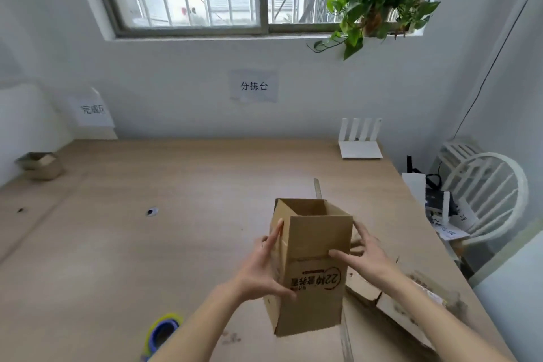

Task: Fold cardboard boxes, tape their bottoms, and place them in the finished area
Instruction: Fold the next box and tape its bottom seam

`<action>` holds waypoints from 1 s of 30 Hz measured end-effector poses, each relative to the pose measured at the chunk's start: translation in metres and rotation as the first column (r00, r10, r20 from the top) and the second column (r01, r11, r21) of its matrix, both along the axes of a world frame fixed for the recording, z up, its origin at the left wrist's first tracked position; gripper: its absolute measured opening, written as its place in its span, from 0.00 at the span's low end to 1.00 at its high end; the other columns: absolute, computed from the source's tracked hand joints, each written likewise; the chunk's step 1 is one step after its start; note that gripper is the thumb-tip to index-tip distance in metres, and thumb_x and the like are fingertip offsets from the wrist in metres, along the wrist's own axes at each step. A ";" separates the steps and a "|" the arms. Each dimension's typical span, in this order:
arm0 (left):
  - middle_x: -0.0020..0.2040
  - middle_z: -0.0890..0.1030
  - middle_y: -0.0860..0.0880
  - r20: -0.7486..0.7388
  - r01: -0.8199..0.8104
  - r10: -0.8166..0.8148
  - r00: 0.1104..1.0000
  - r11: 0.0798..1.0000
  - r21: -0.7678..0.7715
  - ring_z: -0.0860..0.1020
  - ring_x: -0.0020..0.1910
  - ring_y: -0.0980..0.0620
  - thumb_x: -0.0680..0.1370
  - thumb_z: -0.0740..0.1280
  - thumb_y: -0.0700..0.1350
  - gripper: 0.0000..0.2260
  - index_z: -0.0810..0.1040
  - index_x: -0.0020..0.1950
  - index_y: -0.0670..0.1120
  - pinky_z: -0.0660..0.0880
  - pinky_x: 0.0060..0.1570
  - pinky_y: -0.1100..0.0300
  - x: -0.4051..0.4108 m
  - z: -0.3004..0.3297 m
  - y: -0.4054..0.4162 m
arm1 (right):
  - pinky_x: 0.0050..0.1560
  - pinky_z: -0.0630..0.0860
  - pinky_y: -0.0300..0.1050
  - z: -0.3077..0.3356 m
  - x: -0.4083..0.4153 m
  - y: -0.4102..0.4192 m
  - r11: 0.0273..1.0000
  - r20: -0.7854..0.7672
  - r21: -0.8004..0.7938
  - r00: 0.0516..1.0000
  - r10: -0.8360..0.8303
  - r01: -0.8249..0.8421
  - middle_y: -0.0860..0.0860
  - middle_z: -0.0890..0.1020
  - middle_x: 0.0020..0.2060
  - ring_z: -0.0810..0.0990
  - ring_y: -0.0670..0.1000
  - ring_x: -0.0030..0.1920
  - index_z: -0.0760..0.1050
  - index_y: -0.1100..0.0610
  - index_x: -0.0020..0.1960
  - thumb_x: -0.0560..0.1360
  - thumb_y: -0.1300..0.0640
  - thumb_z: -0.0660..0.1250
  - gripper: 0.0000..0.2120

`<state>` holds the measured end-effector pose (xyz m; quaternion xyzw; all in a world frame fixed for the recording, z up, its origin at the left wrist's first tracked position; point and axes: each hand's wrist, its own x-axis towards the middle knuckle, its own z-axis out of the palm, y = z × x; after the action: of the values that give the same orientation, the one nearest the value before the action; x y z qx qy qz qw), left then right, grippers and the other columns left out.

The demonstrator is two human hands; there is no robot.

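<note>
Box in hand: a cardboard box [311, 267] is opened into a square tube and held upright over the desk [176, 244], its printed label upside down. That suggests the bottom end is turned up towards the person, ready for its flaps to be folded.

Left hand: the left hand [261, 270] presses flat against the box's left wall, fingers straight and thumb across the near face. This grip is spread and braces rather than clamps, keeping the tube square.

Right hand: the right hand [364, 256] is on the box's right side, thumb laid over the near face at the flap crease and fingers round the right wall. It seems placed to steady the box or fold the near flap, but the grip is loosely curved and I cannot tell whether it really clamps.

Flaps: the upper end is open and the flaps stand upright. No tape is visible on the box.

Tape: a blue and yellow tape roll [161, 332] lies on the desk, lower left of the box and within easy reach.

Flat stock: flattened cardboard [405, 306] lies just right of the box, under the right forearm.

Finished area: a small folded box [41, 166] sits far left of the held box, below a wall sign [92, 110].

Stage: judged early; folding and taping remain.
</note>
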<state>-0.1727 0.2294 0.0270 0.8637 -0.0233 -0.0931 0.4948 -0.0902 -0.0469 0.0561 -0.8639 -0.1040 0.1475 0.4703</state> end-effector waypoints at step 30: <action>0.68 0.70 0.61 -0.020 -0.447 0.456 0.890 0.880 0.157 0.75 0.60 0.61 0.68 0.60 0.79 0.28 0.78 0.55 0.61 0.77 0.61 0.56 -0.145 -0.087 0.054 | 0.53 0.77 0.40 -0.091 -0.153 0.116 0.981 -0.062 -0.177 0.996 0.070 -0.080 0.42 0.77 0.50 0.77 0.42 0.53 0.71 0.45 0.69 0.74 0.42 0.73 0.26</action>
<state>-0.3172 0.2837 -0.0596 0.8767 0.1993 -0.0008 0.4377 -0.2434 0.0692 -0.0351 -0.8938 -0.1097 0.1978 0.3872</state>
